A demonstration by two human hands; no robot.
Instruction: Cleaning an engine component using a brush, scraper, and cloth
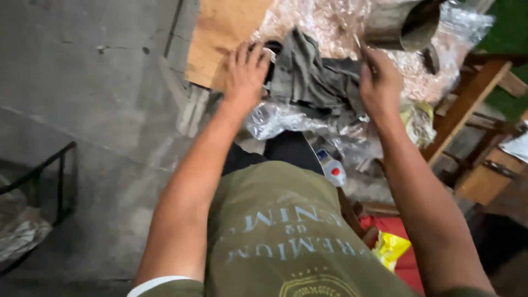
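Note:
My left hand reaches forward with its fingers spread, resting on the left edge of a crumpled grey cloth. My right hand is closed on the cloth's right side, and a thin stick-like thing seems to poke up from its grip. The cloth lies on crinkled clear plastic wrap. A dull metal pot lies on its side just beyond my right hand.
A brown cardboard sheet lies left of the cloth. Wooden frame pieces stand at the right. A small bottle with a red cap sits below the plastic. A black wire rack stands on the concrete floor at the left.

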